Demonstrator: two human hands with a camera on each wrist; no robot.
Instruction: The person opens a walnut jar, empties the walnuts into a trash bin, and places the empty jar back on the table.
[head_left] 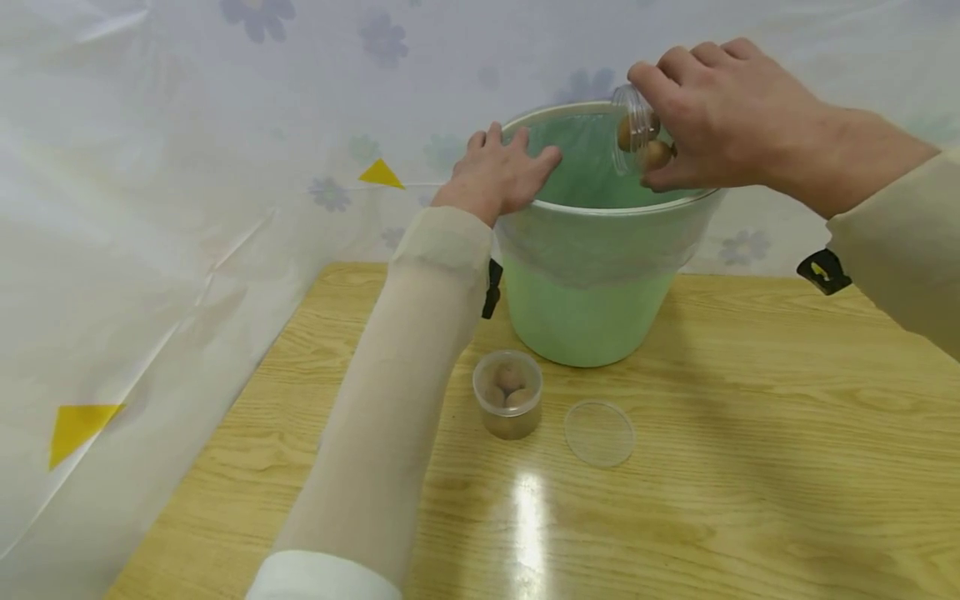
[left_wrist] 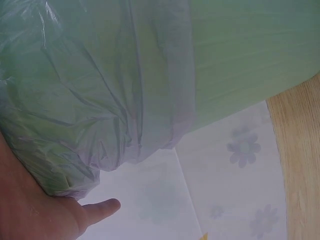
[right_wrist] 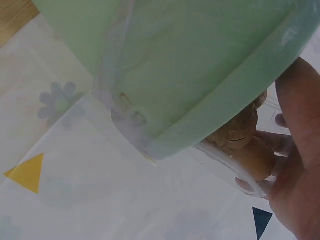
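Two clear jars hold brown nuts. One jar (head_left: pixel 636 129), tipped over the green bucket (head_left: pixel 592 308), is partly hidden by the right hand (head_left: pixel 720 117) gripping it; the bucket's bottom is out of sight. Left hand (head_left: pixel 498 171) rests flat, fingers straight, on the bag-lined rim. Second jar (head_left: pixel 507 393) stands open on the bench (head_left: pixel 750 467) beside its loose lid (head_left: pixel 599 432), near the bucket.

A matt green plastic bucket (head_left: pixel 592 308), lined with a thin, crinkled, translucent plastic bag (left_wrist: pixel 90 100), stands on a glossy wood-grain table (head_left: pixel 750 467). Between the right hand's (head_left: pixel 720 117) fingers sits a clear plastic jar (head_left: pixel 633 125) of rough brown nuts (right_wrist: pixel 250 145). Under the left hand's (head_left: pixel 498 175) fingers, the bag-covered rim looks smooth.
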